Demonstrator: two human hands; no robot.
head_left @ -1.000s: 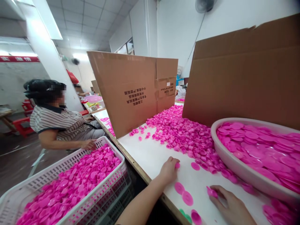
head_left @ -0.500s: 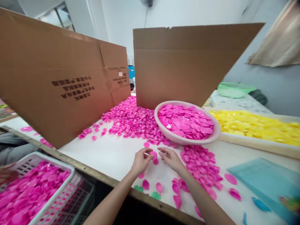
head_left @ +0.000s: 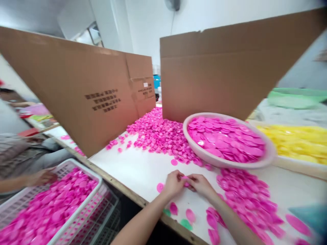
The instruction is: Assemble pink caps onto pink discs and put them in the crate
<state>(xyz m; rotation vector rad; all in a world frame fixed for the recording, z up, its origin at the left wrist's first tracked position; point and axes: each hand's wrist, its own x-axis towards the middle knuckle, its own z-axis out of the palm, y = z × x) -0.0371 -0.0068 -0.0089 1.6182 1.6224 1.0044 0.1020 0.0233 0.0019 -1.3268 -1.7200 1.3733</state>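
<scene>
Both hands meet above the white tabletop (head_left: pixel 143 166), fingers pinched on one small pink plastic piece (head_left: pixel 186 181). My left hand (head_left: pixel 175 183) grips its left side and my right hand (head_left: pixel 200 183) its right; the fingers cover most of it. To the right of my forearm lies a heap of pink cup-like pieces (head_left: pixel 247 200). Beyond my hands stands a round pale basin (head_left: pixel 271 154) full of flat pink discs (head_left: pixel 224 139). A few loose pink pieces (head_left: pixel 190 215) and a green one (head_left: pixel 186 224) lie near the table's front edge.
Two cardboard sheets (head_left: pixel 107 81) (head_left: pixel 214 75) stand upright around a pile of small pink caps (head_left: pixel 163 132). At lower left is a white basket (head_left: pixel 98 187) of pink pieces, with another person's hand (head_left: pixel 44 177) at its rim. Yellow pieces (head_left: pixel 296 139) fill a tray at right.
My hands have come together, and my right fingers now also grip the pink piece that only my left held. The view has turned left, showing more of the other person.
</scene>
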